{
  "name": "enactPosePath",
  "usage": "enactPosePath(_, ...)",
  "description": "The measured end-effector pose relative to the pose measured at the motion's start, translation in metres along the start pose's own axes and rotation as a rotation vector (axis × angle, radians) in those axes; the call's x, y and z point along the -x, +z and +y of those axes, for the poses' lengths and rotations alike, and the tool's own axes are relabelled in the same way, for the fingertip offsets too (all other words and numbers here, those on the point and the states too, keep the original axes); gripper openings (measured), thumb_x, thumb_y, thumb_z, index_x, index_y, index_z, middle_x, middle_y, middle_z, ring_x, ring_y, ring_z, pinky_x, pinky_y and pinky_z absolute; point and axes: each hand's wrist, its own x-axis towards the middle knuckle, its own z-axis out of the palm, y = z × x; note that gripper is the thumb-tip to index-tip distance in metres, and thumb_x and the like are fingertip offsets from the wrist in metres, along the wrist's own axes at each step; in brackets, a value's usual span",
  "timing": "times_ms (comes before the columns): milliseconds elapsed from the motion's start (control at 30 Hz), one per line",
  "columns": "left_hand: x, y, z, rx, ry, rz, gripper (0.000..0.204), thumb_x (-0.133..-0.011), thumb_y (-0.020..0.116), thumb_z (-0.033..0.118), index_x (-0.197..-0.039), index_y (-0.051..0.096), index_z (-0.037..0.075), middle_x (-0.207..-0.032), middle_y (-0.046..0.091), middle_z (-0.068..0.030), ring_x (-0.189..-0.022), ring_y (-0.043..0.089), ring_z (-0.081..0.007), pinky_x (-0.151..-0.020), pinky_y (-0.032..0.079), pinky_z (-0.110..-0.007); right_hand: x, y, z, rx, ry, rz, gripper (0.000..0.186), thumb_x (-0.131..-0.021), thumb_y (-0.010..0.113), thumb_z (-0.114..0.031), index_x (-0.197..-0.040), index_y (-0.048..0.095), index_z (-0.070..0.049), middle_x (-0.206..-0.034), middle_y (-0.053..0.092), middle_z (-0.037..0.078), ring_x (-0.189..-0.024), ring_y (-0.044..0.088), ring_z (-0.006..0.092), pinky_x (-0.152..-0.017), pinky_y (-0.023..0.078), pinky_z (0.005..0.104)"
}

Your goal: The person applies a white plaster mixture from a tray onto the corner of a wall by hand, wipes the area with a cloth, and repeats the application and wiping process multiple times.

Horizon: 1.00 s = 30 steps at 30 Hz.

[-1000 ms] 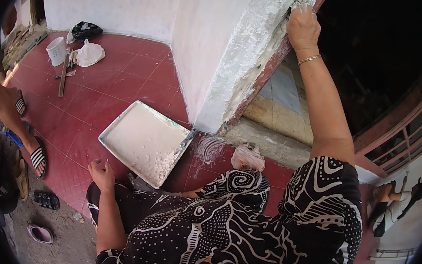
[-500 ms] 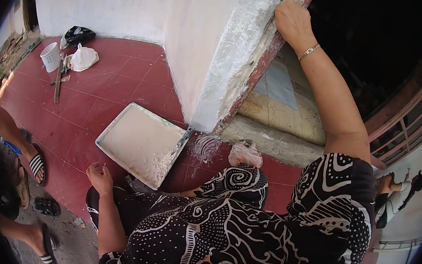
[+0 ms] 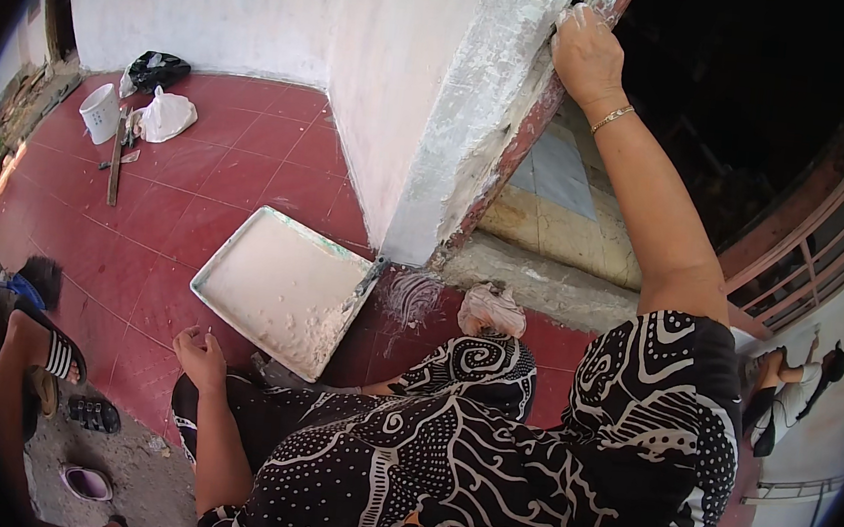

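Observation:
My right hand (image 3: 588,55) reaches up to the rough edge where the plastered wall end (image 3: 454,126) meets a worn reddish door frame (image 3: 526,137). Its fingers are closed and pressed against this edge, and anything inside them is hidden. Over my knee rests my left hand (image 3: 200,359), fingers loosely bent and apart, with nothing in them. Just beyond it, a shallow square tray (image 3: 225,246) lies on the red tiles, filled with a pale, creamy paste (image 3: 281,266) that looks lumpy toward its right side.
A crumpled pinkish bag (image 3: 491,312) lies beside the door sill (image 3: 541,279). Farther off stand a white bucket (image 3: 101,115), a white bag (image 3: 168,118), a black bag (image 3: 159,71) and a wooden stick (image 3: 116,172). Another person's sandalled foot (image 3: 55,350) and a blue broom (image 3: 24,284) are at left.
My right hand has slid slightly down along the edge. My left hand stays put. At left the other person's feet have shifted, and the broom shows more fully.

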Motion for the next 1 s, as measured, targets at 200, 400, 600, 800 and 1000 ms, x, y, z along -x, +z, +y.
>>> enactPosePath(200,-0.001,0.001,-0.001,-0.013,0.001,-0.004,0.024,-0.078,0.063,0.006,-0.1,0.057,-0.004,-0.103,0.056,-0.0192,-0.097,0.055,-0.0348,-0.085,0.046,-0.041,-0.005,-0.006,-0.001,-0.022,0.028,-0.042,0.004,-0.076,0.058,-0.012,-0.077,0.058,-0.008,-0.076,0.059,0.01,-0.071,0.064,0.0268,-0.063,0.053,0.0367)
enactPosePath(400,-0.002,0.0,0.002,0.021,-0.039,-0.011,0.025,-0.077,0.062,0.007,-0.099,0.06,-0.004,-0.102,0.058,-0.0194,-0.099,0.057,-0.0341,-0.09,0.045,-0.042,-0.021,-0.016,0.005,-0.048,0.184,-0.35,0.011,-0.079,0.06,-0.013,-0.082,0.061,-0.003,-0.075,0.064,0.015,-0.076,0.067,0.0328,-0.063,0.053,0.0408)
enactPosePath(600,-0.002,0.0,0.001,-0.015,-0.014,-0.02,0.024,-0.078,0.063,0.007,-0.099,0.059,-0.003,-0.103,0.057,-0.0191,-0.1,0.055,-0.0355,-0.089,0.044,-0.042,-0.054,-0.04,0.008,-0.692,0.364,-0.69,0.02,-0.081,0.07,-0.019,-0.082,0.06,-0.002,-0.064,0.055,0.005,-0.058,0.056,0.0159,-0.051,0.044,0.0334)
enactPosePath(800,-0.003,-0.001,0.003,-0.005,-0.053,-0.034,0.024,-0.078,0.063,0.008,-0.099,0.059,-0.003,-0.102,0.057,-0.0186,-0.1,0.055,-0.0351,-0.091,0.044,-0.042,-0.006,-0.076,-0.082,-1.491,0.464,-1.622,0.018,-0.084,0.069,-0.016,-0.081,0.063,0.001,-0.066,0.056,0.005,-0.059,0.055,0.0161,-0.051,0.043,0.0285)
enactPosePath(1000,-0.003,0.001,-0.002,-0.068,-0.005,-0.012,0.028,-0.079,0.064,0.014,-0.102,0.063,-0.002,-0.105,0.059,-0.0196,-0.102,0.056,-0.0356,-0.091,0.045,-0.042,0.024,-0.057,-0.18,-1.765,0.532,-1.474,0.02,-0.082,0.065,-0.006,-0.099,0.066,0.005,-0.084,0.064,0.015,-0.071,0.065,0.0225,-0.062,0.056,0.0306)
